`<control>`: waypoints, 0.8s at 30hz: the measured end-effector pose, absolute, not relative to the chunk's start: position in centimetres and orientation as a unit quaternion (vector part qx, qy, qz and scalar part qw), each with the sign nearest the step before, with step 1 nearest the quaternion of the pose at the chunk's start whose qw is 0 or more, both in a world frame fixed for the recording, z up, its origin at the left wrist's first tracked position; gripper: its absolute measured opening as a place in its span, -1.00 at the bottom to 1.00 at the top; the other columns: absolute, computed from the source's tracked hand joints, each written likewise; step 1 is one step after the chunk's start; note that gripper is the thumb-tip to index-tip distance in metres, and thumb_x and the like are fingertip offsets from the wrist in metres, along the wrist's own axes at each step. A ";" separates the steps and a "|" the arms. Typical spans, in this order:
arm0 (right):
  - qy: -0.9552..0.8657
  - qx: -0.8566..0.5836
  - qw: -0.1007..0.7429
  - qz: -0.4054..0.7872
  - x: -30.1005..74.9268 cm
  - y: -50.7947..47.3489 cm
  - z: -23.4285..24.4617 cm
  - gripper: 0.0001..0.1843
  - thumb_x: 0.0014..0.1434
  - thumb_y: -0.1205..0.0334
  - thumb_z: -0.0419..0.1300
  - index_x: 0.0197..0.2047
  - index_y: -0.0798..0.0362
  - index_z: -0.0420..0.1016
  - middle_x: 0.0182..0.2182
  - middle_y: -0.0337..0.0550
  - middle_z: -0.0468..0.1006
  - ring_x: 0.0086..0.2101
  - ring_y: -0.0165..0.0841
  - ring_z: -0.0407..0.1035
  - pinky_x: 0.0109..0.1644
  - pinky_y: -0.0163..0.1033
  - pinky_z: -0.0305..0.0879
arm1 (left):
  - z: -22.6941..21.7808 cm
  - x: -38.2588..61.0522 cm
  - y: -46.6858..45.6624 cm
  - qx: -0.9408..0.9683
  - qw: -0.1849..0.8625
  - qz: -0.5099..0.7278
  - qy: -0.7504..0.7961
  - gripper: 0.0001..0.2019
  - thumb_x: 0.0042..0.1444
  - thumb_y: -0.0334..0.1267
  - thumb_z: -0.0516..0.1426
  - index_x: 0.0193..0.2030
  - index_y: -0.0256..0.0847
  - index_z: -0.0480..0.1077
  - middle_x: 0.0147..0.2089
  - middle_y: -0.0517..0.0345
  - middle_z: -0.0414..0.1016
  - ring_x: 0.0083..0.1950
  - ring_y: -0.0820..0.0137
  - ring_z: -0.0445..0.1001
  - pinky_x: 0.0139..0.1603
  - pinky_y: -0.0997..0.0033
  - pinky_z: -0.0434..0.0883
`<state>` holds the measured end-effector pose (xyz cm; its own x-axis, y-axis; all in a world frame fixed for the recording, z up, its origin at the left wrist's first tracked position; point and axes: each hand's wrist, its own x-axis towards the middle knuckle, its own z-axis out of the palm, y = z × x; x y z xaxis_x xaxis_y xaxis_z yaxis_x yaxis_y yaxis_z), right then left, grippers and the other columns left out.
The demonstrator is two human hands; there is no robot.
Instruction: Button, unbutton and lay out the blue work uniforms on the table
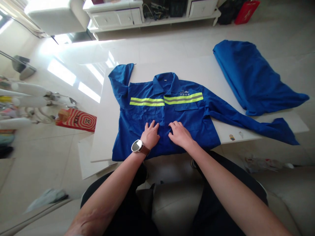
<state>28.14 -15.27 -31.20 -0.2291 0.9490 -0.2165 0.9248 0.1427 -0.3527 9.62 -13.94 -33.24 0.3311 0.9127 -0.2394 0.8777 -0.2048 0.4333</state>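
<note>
A blue work jacket (162,114) with yellow-and-grey reflective strips lies front side up on the white table (100,144), its collar pointing away from me. My left hand (150,134) rests on the jacket's lower front, fingers spread, with a watch (137,146) on that wrist. Beside it, my right hand (180,133) lies on the other side of the front opening, fingers apart and slightly bent. Neither hand grips the cloth. One sleeve (120,82) is bent up at the left; the other sleeve (251,121) stretches out to the right. The jacket's bottom edge hangs at the table's front.
A folded blue garment (251,75) lies at the table's right end. Small stickers (231,137) show near the front edge. A red-striped paper bag (78,120) is left of the table. Beyond stands a white cabinet (118,19); a red box (246,12) sits beside it.
</note>
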 end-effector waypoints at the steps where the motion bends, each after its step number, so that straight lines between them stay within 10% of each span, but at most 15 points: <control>1: -0.754 -0.620 0.026 0.215 28.2 -15.3 -31.3 -0.62 0.28 0.31 0.12 0.15 0.06 0.46 0.10 0.07 0.48 0.11 -0.10 0.31 0.15 -0.09 0.37 | -33.2 9.6 -14.0 0.778 0.254 0.025 0.575 -0.32 0.10 -0.36 0.21 0.40 -0.17 0.29 0.45 -0.23 0.26 0.50 -0.06 0.12 0.40 -0.14 0.21; 6: -0.751 -0.621 0.021 0.223 28.3 -15.2 -31.5 -0.62 0.28 0.28 0.13 0.15 0.06 0.46 0.12 0.07 0.47 0.13 -0.09 0.30 0.19 -0.06 0.35 | -30.8 9.1 -13.8 0.756 0.224 -0.007 0.615 -0.42 0.21 -0.20 0.18 0.40 -0.03 0.31 0.42 -0.19 0.29 0.39 -0.13 0.24 0.29 -0.27 0.32; 12: -0.749 -0.626 0.009 0.215 27.9 -14.8 -31.4 -0.67 0.29 0.23 0.14 0.10 0.03 0.48 0.08 0.07 0.47 0.10 -0.06 0.30 0.10 -0.07 0.40 | -29.9 5.0 -12.4 0.648 0.163 -0.013 0.744 -0.24 0.31 0.08 0.04 0.57 -0.10 0.00 0.61 -0.30 -0.15 0.57 -0.43 -0.26 0.23 -0.57 0.24; 24: -0.778 -0.587 0.028 0.221 26.3 -14.9 -31.7 -0.71 0.29 0.32 0.12 0.06 0.07 0.49 0.04 0.03 0.52 0.08 -0.12 0.35 0.16 -0.12 0.33 | -29.0 0.1 -15.1 0.578 0.181 -0.106 0.789 -0.22 0.27 0.20 0.05 0.50 -0.23 0.16 0.42 -0.55 0.21 0.32 -0.46 0.33 0.16 -0.41 0.33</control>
<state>26.32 -14.87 -31.66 -0.3084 0.9261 -0.2173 0.9017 0.2119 -0.3768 0.09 -15.09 -28.97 -0.2660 0.8736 -0.4075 0.9502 0.3088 0.0416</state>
